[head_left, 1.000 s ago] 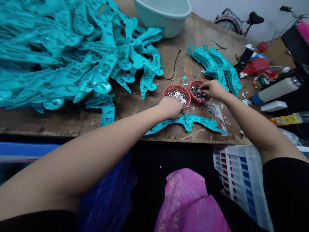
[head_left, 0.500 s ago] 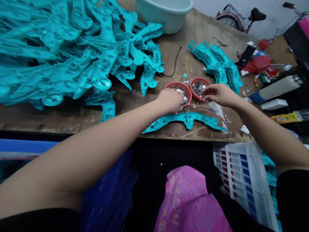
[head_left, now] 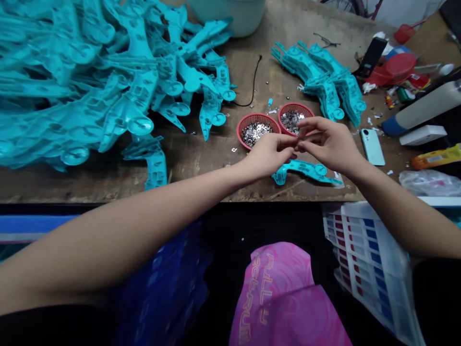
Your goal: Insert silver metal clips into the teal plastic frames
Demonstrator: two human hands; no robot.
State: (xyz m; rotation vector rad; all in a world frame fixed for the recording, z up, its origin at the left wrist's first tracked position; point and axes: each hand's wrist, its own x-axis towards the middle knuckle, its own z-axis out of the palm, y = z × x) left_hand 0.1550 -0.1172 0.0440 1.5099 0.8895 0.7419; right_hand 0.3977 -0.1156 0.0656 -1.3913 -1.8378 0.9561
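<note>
My left hand [head_left: 269, 154] and my right hand [head_left: 330, 145] meet fingertip to fingertip in front of two small red baskets. Both are closed in a pinch; whatever lies between the fingers is too small or hidden to make out. Small shiny metal pieces [head_left: 255, 131] fill the left red basket [head_left: 239, 135]. Similar pieces [head_left: 291, 119] lie in the right red basket [head_left: 309, 110], partly behind my right fingers. Just below the hands, a curved teal plastic part [head_left: 305, 168] rests near the table's front edge, its left portion covered by my left hand and forearm.
A large heap of teal parts [head_left: 108, 91] covers the table's left side. Stacked teal parts [head_left: 317, 79] lie at the back right. A phone [head_left: 372, 147], a bottle [head_left: 421, 108] and clutter stand right. A pale tub [head_left: 230, 17] sits behind; a white crate [head_left: 374, 259] is below the edge.
My left hand has come out of the left basket and moved right to join my right hand. My right hand has drawn back slightly from the right basket. The view has shifted somewhat.
</note>
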